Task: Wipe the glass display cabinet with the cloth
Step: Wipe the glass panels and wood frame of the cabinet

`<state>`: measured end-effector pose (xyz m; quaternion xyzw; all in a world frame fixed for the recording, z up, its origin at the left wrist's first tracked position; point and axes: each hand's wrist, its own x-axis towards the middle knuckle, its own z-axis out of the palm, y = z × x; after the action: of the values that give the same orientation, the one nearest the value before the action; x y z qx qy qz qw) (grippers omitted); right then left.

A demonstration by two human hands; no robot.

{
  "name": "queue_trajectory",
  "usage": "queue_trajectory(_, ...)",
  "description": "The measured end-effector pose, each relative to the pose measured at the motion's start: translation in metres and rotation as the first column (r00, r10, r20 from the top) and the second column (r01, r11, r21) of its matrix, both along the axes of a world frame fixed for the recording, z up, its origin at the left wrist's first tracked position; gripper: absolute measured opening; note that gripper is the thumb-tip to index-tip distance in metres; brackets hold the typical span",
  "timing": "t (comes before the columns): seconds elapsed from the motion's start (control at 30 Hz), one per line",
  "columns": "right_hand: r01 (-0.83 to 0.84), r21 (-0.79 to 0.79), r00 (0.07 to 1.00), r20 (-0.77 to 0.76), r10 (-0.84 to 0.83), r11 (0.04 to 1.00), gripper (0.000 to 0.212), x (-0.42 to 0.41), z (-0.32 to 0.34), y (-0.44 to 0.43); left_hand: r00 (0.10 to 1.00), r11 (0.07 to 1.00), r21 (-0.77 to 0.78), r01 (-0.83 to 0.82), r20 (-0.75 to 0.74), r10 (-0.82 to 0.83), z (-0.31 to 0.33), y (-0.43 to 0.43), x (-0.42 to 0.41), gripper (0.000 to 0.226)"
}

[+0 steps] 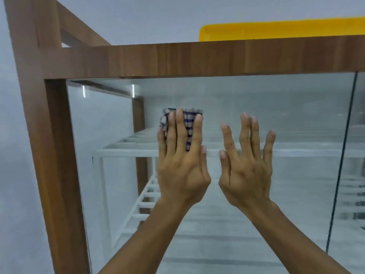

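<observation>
The left hand (181, 161), fingers straight, presses the checked cloth (189, 123) flat on the cabinet's glass front (296, 115) just above the white shelf (122, 151) to spread its wipe, while the right hand (246, 165), empty and splayed, lies across that shelf's level, seemingly bracing.

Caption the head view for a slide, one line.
Left hand presses a checked cloth against the glass front of a wood-framed display cabinet, right hand spread open beside it.

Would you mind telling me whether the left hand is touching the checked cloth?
Touching: the head view shows the left hand pressing the cloth against the glass.
</observation>
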<state>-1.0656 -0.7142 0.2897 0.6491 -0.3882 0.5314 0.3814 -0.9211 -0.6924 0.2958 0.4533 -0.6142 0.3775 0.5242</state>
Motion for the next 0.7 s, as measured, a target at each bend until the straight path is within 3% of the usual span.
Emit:
queue_trajectory(0.1, 0.027, -0.018, 1.0, -0.001, -0.027, 0.999, 0.052, -0.035, 0.003, -0.003, 0.98, 0.997, 0.024, 0.068, 0.188, -0.072, -0.007, -0.002, -0.044, 0.057)
queue_trajectory(0.2, 0.078, -0.026, 0.996, 0.034, -0.077, 0.997, 0.052, -0.075, 0.009, -0.004, 0.978, 0.999, 0.034, 0.036, 0.202, -0.042, -0.019, -0.004, -0.045, 0.058)
queue_trajectory(0.33, 0.152, -0.043, 0.988, -0.011, -0.153, 0.987, 0.053, -0.098, 0.014, 0.0, 0.995, 0.998, 0.006, 0.057, 0.076, -0.057, 0.0, -0.007, -0.091, 0.058)
queue_trajectory(0.43, 0.197, -0.029, 0.98, 0.022, -0.196, 0.98, 0.057, -0.119, 0.01, 0.003, 0.962, 0.994, 0.028, 0.103, 0.25, -0.106, -0.006, -0.005, -0.122, 0.062)
queue_trajectory(0.5, 0.173, -0.012, 0.984, 0.05, -0.173, 0.985, 0.06, -0.14, 0.005, 0.004, 0.946, 0.996, 0.034, 0.085, 0.312, -0.091, -0.016, -0.008, -0.118, 0.065)
queue_trajectory(0.63, 0.01, -0.056, 0.998, 0.061, -0.006, 0.998, 0.058, -0.161, -0.007, 0.002, 0.972, 0.996, 0.0, 0.087, 0.22, -0.085, -0.007, -0.012, -0.144, 0.06)
queue_trajectory(0.7, -0.042, -0.06, 0.994, 0.093, 0.048, 0.997, 0.057, -0.169, -0.012, 0.002, 0.963, 0.993, 0.014, 0.117, 0.243, -0.117, -0.001, -0.011, -0.175, 0.059)
